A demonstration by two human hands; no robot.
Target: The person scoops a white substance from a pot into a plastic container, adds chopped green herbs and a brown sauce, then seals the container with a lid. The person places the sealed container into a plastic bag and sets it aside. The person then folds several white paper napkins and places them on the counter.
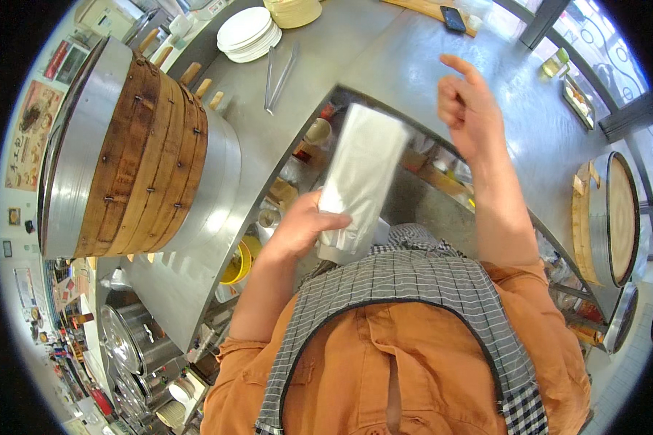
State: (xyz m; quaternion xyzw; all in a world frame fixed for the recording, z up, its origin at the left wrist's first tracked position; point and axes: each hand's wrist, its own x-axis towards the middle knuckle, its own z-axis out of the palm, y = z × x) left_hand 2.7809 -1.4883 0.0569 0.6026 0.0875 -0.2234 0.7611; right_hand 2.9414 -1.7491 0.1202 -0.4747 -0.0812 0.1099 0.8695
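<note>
My left hand point(302, 225) grips a flat bundle of thin translucent plastic bags point(362, 176) near its lower end, with the thumb lying across the front. The bundle stands out in front of my checked apron point(402, 277), over the gap at the table's inner corner. Raised above the steel worktop point(392, 65), my right hand point(468, 106) has its index finger stretched out and the other fingers curled. Nothing shows in that hand, which is apart from the bags.
Stacked bamboo steamers point(147, 157) stand on the left. Metal tongs point(280, 79) lie near white plates point(247, 35). A phone point(453, 19) rests on a wooden board at the back. Another steamer point(604, 217) stands at right. Below the worktop are shelved goods and a yellow container point(236, 263).
</note>
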